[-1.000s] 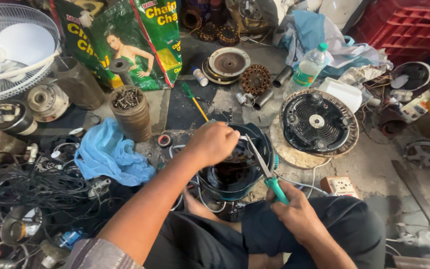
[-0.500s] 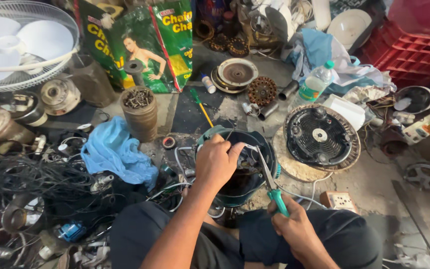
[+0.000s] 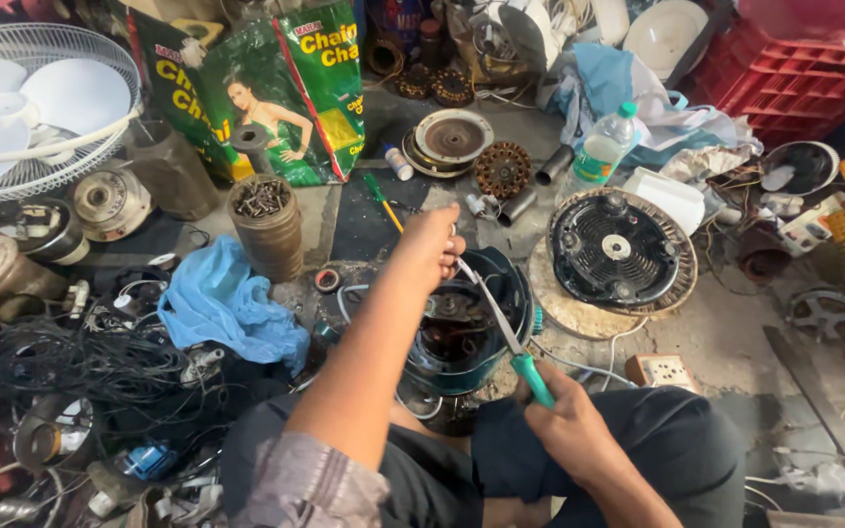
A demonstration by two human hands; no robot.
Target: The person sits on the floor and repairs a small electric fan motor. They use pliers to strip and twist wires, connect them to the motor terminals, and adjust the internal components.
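This is a cluttered repair workshop for electric fans and motors, with the work done on a concrete floor. Around the seated person lie a white fan guard, loose motor housings, a round black fan motor cover, a tangle of black wires, a can of screws and red crates.

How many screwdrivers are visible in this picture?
2: a green-handled screwdriver in the right hand, over the blue motor housing; another screwdriver lies on the floor beyond the left hand. Clutter may hide more.
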